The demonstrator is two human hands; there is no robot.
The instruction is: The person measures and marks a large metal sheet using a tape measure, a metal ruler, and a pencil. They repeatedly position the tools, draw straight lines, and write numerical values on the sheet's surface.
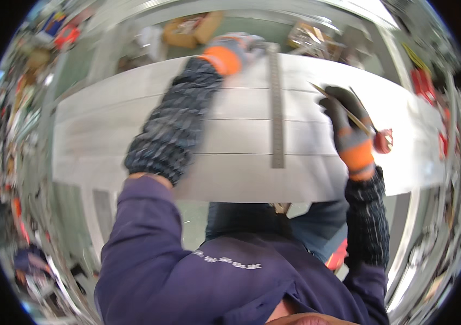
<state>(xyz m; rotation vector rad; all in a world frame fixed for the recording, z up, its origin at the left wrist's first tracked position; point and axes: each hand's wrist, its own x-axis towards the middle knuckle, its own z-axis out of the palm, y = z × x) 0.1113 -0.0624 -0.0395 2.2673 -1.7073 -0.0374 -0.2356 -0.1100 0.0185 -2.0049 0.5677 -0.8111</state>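
Observation:
A large pale metal sheet [230, 179] lies in front of me, crossed by several dark lines. On it a steel ruler [277, 114] runs from the far edge towards me. My left hand [238, 50], in a grey and orange glove, reaches to the sheet's far edge beside the ruler's far end; blur hides its grip. My right hand [347, 116], gloved alike, is closed around a thin, pointed, brass-coloured tool [358, 122], its tip towards the far left. A second thin dark piece shows by those fingers. Beside that hand sits a red tape measure [384, 141].
Beyond the sheet's far edge are an open cardboard box [192, 28] and another box [309, 39] with shiny pieces. Red-handled tools [423, 85] lie at the right. Cluttered tools and parts [21, 124] line the left side. Frame rails show beneath the sheet.

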